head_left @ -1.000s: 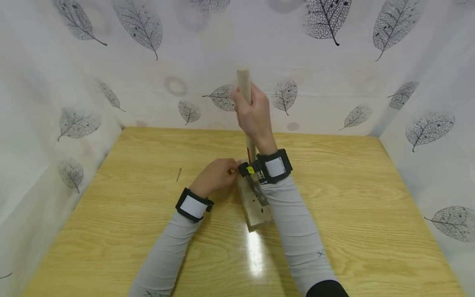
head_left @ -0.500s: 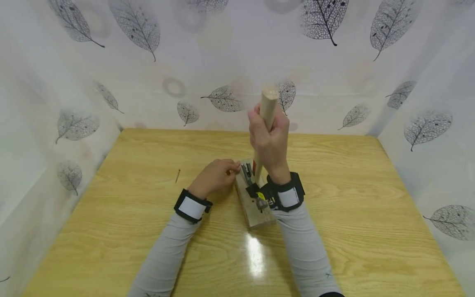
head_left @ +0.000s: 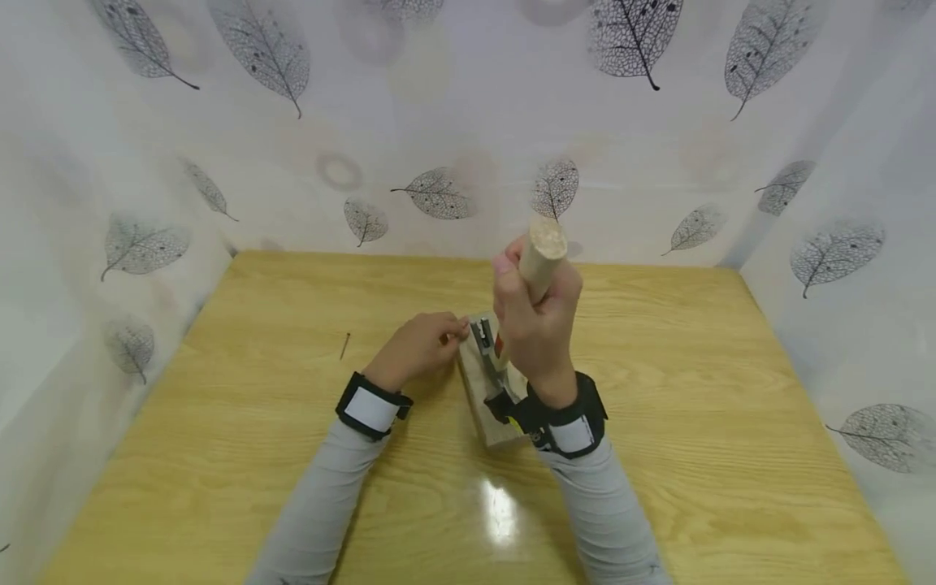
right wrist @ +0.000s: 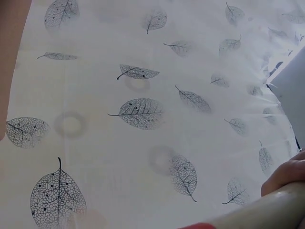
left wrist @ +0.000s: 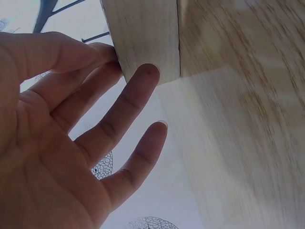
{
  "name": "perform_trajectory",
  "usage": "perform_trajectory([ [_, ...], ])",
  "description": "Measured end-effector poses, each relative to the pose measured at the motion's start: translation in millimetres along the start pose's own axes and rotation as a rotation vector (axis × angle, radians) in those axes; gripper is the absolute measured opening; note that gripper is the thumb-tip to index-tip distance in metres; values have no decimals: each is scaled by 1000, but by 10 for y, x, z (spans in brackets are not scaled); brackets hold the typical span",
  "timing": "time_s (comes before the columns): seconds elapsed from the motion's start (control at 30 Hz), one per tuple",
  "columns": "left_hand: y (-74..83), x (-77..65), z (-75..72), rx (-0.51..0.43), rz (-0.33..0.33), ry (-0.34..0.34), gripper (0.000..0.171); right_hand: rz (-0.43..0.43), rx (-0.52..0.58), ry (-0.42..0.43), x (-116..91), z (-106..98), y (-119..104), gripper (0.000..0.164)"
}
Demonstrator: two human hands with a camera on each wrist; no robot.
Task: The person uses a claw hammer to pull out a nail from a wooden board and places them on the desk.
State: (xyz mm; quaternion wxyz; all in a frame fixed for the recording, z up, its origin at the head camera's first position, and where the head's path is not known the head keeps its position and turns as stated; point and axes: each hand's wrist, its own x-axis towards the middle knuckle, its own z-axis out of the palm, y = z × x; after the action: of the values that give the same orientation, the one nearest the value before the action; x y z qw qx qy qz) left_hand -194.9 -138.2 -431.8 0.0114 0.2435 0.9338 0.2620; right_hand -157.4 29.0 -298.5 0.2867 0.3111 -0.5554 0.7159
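A person's right hand (head_left: pixel 539 337) wraps its fingers around the handle of a hammer (head_left: pixel 541 264), high above the desk (head_left: pixel 695 406), a grip that probably allows more leverage. The hammer's metal head (head_left: pixel 488 353) lies over a wooden block (head_left: pixel 474 386), slotted claw toward the block's far end; whether it has caught anything is too small to tell. The left hand (head_left: pixel 420 349) reaches to the block's far left corner, fingertips against the wood with the ring and little fingers loosely extended, presumably to steady it. The block sits midway between the desk's left and right edges, likely for easy reach by both hands. A lone nail (head_left: pixel 345 346) lies left of it, toward the desk's far left corner, seemingly out of the way.
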Motion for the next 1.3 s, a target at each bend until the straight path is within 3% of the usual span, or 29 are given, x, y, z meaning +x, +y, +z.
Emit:
perform_trajectory([
  [0.37,23,3,-16,8,-52,-40,24,22,136,-25,-121,-59,-299,25],
  [0.77,-23,-43,-55,-11,-69,0,22,-7,236,17,-154,-228,-379,24],
  [0.87,-39,-27,-40,-28,-35,85,19,-30,235,25,-157,-221,-369,24],
  [0.97,-7,14,-30,-106,78,141,19,-51,236,47,-153,-223,-360,26],
  [1.1,73,54,-18,-249,195,56,15,-101,229,100,-141,-232,-351,27],
  [1.2,111,56,-2,-284,193,-3,7,-141,201,125,-132,-231,-345,27],
  [1.3,121,51,15,-273,175,0,4,-157,193,125,-133,-235,-341,27],
])
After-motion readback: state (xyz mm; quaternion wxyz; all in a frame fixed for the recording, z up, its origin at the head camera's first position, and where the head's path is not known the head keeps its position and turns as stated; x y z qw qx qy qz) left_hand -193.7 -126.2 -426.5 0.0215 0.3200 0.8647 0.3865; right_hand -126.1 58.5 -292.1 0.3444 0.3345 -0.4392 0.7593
